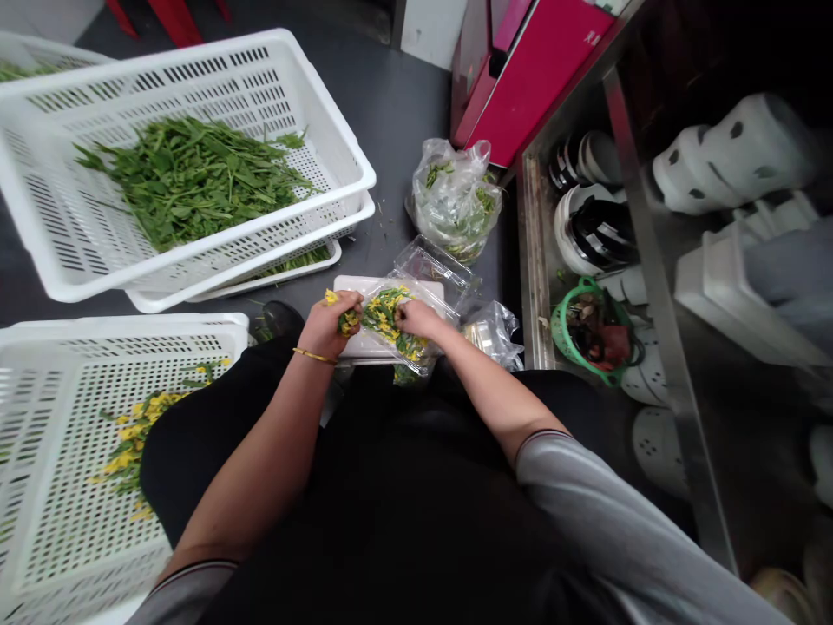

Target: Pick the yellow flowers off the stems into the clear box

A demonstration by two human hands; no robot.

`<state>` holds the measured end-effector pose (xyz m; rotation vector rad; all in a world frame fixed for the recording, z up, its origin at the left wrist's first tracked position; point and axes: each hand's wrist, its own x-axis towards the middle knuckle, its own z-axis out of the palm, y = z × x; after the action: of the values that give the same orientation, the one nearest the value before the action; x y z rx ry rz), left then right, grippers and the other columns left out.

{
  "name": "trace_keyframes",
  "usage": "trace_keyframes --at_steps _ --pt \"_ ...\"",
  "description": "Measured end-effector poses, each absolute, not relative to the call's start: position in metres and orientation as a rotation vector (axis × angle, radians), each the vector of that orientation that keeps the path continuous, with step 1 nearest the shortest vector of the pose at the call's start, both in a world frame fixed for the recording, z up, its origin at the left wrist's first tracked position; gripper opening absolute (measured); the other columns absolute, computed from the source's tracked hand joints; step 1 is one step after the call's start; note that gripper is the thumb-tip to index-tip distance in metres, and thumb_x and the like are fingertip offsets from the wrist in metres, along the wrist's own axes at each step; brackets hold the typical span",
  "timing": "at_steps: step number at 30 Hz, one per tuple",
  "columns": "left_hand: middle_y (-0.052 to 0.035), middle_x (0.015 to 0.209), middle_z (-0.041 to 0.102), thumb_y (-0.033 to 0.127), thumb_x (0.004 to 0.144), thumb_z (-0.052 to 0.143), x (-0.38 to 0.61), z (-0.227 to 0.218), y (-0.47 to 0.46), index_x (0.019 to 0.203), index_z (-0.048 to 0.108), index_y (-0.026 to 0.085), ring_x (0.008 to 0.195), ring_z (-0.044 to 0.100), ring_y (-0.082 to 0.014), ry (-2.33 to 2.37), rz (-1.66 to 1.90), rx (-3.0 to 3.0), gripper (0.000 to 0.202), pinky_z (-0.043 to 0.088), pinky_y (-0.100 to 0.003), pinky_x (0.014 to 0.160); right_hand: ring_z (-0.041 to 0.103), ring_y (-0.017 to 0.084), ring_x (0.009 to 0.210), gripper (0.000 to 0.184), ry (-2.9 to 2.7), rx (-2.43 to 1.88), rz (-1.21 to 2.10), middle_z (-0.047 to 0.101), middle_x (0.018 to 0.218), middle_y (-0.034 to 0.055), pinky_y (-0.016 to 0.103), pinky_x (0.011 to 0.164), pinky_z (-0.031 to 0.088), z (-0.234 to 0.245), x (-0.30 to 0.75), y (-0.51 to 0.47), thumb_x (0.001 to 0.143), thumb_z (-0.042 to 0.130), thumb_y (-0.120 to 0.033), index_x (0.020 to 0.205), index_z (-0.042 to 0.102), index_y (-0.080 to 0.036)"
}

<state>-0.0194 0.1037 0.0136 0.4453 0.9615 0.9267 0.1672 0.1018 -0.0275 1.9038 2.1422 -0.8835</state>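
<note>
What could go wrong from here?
- Loose pieces could drop from the bunch of yellow-flowered greens bunched in the left hand.
- The clear plastic packaging under the right hand seems to reach past the near edge of the white surface; a push might tip it.
- The upper white basket sits askew on its stack; a knock could shift it.

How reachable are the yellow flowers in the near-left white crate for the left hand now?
Likely yes: the yellow flowers lie in an open crate, but the left leg is between and the left hand holds a bunch.
</note>
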Motion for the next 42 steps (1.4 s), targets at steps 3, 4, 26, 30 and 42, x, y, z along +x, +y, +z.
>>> trace_keyframes --at_steps 3,4,26,30,42 --pt "0.0007 0.049 0.053 0.027 0.048 0.079 -0.010 0.003 0.100 0.066 0.061 0.011 0.037 0.041 -0.0059 1.132 0.855 0.562 0.030 0.023 -0.017 0.031 0.055 0.012 0.067 0.013 2.237 2.008 -1.032 0.066 0.077 0.0018 0.022 0.063 0.038 -0.015 0.187 0.100 0.072 0.054 -0.020 0.077 0.065 -0.016" --pt "0.0008 0.049 0.053 0.028 0.048 0.080 -0.007 0.000 0.099 0.065 0.061 0.011 0.036 0.040 -0.0060 1.173 0.838 0.603 0.031 0.024 -0.018 0.031 0.053 0.011 0.065 0.012 2.256 2.047 -1.095 0.065 0.074 0.0011 0.022 0.063 0.038 -0.012 0.191 0.100 0.072 0.054 -0.020 0.075 0.064 -0.016" --pt "0.0010 0.046 0.052 0.021 0.050 0.080 -0.011 0.034 0.093 0.060 0.067 0.012 0.040 0.040 -0.0073 1.036 0.790 1.127 0.018 0.030 -0.021 0.040 0.047 0.008 0.052 0.027 2.383 2.246 -1.897 0.053 0.058 -0.0031 0.021 0.052 0.039 0.051 0.150 0.095 0.079 0.055 -0.041 0.073 0.058 -0.015" --pt "0.0006 0.048 0.051 0.025 0.055 0.076 -0.013 0.036 0.096 0.061 0.064 0.012 0.041 0.041 -0.0076 1.003 1.011 0.718 0.019 0.029 -0.020 0.038 0.052 0.011 0.067 0.023 2.656 2.568 -1.510 0.058 0.070 0.0011 0.023 0.066 0.042 0.061 0.138 0.077 0.082 0.052 -0.037 0.075 0.057 -0.016" --pt "-0.0022 0.063 0.058 0.035 0.060 0.072 -0.025 0.037 0.099 0.072 0.061 0.014 0.049 0.049 -0.0092 0.728 1.037 0.461 0.026 0.030 -0.018 0.038 0.059 0.017 0.078 0.032 2.006 2.162 -0.788 0.068 0.088 0.0073 0.024 0.064 0.039 -0.022 0.166 0.091 0.079 0.056 -0.046 0.084 0.066 -0.017"
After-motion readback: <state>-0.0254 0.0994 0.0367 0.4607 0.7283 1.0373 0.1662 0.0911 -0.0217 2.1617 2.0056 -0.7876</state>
